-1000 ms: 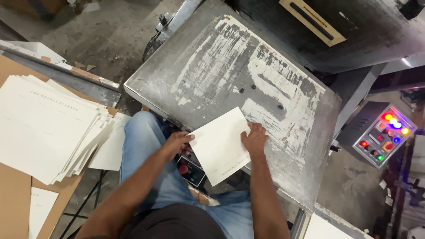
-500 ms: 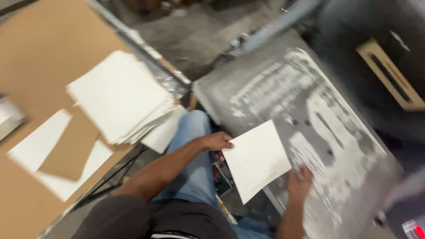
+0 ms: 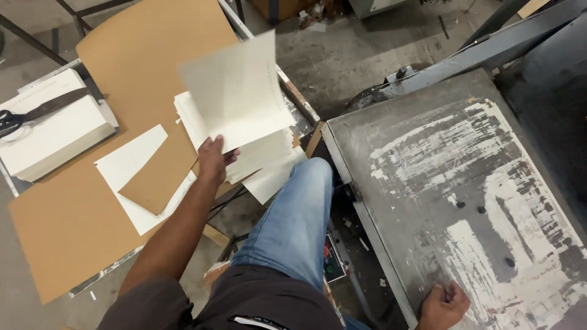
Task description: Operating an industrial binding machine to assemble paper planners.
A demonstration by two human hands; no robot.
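Note:
My left hand (image 3: 213,159) grips a white paper sheet (image 3: 235,91) by its lower edge and holds it above a loose stack of white sheets (image 3: 257,150) on a brown cardboard board (image 3: 140,67). My right hand (image 3: 443,305) is closed in a fist with nothing visible in it, resting at the near edge of a worn grey metal plate (image 3: 465,183). My leg in blue jeans (image 3: 293,220) sits between the board and the plate.
A thick block of white paper (image 3: 55,131) with black scissors (image 3: 12,122) on it lies at the far left. Two single white sheets (image 3: 131,162) and a brown card piece (image 3: 156,177) lie on the board. Dark machine parts stand at the upper right.
My left hand has carried the white sheet off the metal plate leftward over the paper stack. My right hand let go of it and stayed at the plate's near edge.

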